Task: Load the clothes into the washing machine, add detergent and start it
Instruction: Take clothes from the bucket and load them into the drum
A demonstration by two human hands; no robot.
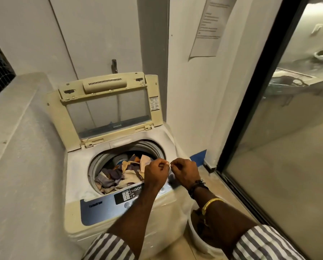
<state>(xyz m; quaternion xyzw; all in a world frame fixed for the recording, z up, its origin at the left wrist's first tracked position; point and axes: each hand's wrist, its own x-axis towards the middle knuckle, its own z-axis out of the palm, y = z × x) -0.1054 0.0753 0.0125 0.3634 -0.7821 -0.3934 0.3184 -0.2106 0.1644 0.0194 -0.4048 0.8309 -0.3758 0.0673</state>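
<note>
Nearest the camera, striped sleeves (110,246) frame two bare forearms reaching over the panel (108,205), a glossy blue-grey strip with a dark button block. A white bucket (196,239) sits on the floor just beside the washer (74,184), half hidden under the right arm.

Now the hands: left hand (155,173) and right hand (183,173) meet above the drum's front rim, both curled tight, thumbs and forefingers pinching something tiny and pale between them. Looks like a small sachet being torn open right over the load, so whatever spills would land inside; what it is I cannot tell for sure.

Below and beyond, the clothes (123,173) lie in the drum, a soft crumpled heap of cream, purple and orange cloth against smooth ribbed plastic walls.

Farther back the lid (108,107) stands propped upright, yellowed plastic around a clear pane, keeping the opening free. Behind it, plain white wall (104,34).
</note>
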